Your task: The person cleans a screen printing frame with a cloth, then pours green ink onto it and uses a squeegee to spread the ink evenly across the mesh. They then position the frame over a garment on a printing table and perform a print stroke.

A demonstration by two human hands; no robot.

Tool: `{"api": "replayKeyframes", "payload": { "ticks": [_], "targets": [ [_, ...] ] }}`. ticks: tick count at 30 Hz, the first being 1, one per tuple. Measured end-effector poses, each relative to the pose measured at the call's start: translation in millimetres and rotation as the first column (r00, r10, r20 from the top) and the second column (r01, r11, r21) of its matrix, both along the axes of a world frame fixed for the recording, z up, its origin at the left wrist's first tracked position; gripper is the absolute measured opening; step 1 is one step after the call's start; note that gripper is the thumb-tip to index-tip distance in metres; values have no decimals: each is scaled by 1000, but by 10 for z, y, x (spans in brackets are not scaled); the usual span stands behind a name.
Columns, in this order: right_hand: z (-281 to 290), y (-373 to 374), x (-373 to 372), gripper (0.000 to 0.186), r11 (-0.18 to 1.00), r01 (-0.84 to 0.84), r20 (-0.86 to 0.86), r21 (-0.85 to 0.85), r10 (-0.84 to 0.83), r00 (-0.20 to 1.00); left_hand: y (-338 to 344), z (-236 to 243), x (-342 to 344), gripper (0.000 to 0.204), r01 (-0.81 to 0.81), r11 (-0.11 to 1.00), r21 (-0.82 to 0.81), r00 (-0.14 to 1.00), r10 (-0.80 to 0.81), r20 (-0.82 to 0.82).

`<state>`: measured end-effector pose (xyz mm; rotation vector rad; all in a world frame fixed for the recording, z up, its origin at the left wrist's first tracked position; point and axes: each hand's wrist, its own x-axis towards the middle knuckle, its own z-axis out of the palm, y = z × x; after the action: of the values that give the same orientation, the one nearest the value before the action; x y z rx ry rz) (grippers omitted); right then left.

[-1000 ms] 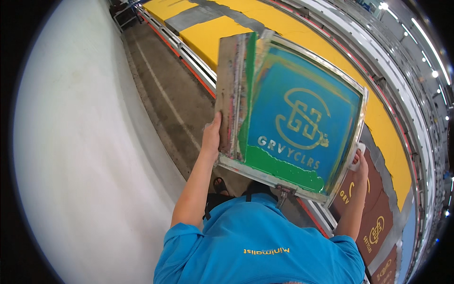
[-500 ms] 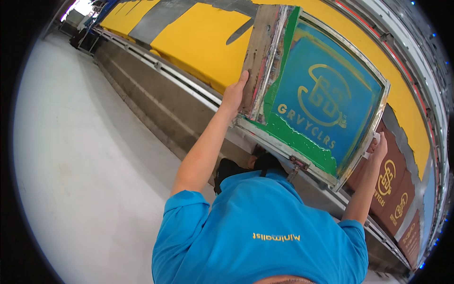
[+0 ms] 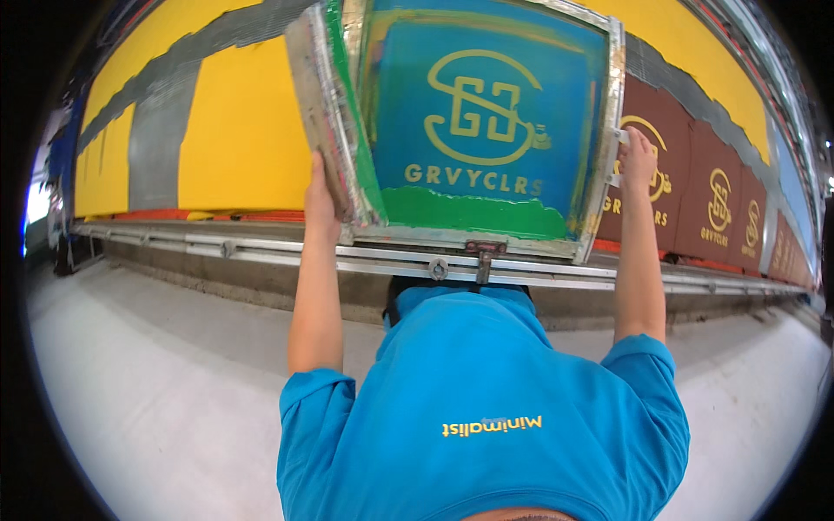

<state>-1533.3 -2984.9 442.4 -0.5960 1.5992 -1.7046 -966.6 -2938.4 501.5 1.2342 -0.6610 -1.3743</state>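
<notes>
A silkscreen (image 3: 565,95) with a pale-edged frame and blue mesh, bearing a yellowish emblem and lettering, is in front of me at the table's near side. Wet green ink (image 3: 469,214) pools along its near end. My left hand (image 3: 321,198) grips a long wooden squeegee (image 3: 314,113) at the screen's left side, its thumb up along the wood and its other fingers mostly hidden. Green ink coats the squeegee's right-hand edge. On the other side, my right hand (image 3: 638,161) is closed round a small pale handle (image 3: 622,137) on the frame's right side.
A metal rail (image 3: 261,252) runs along the table's near edge, with a clamp (image 3: 485,250) under the screen. Yellow panels (image 3: 239,130) lie to the left. Brown panels (image 3: 721,191) printed with yellow emblems lie to the right. Pale floor (image 3: 182,347) stretches behind the rail.
My view has turned, so the table and rail now run nearly level across it. The screen appears more upright and higher; the squeegee leans away to the left at its top. Both hands keep their grips.
</notes>
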Motion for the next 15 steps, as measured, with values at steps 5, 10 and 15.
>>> {"api": "replayKeyframes", "payload": {
  "ticks": [5, 10, 15],
  "targets": [
    [36, -612, 1124, 32, 994, -83, -73, 66, 88, 993, -430, 95, 1060, 70, -119, 991, 64, 992, 117, 42],
    [96, -832, 1450, 28, 989, -60, -100, 135, 74, 992, -588, 227, 1343, 69, -33, 985, 172, 998, 41, -43],
    [-180, -1067, 1476, 31, 988, -16, -269, 152, 57, 961, -688, 354, 1510, 68, -88, 982, 166, 996, 90, -6]
  ]
}}
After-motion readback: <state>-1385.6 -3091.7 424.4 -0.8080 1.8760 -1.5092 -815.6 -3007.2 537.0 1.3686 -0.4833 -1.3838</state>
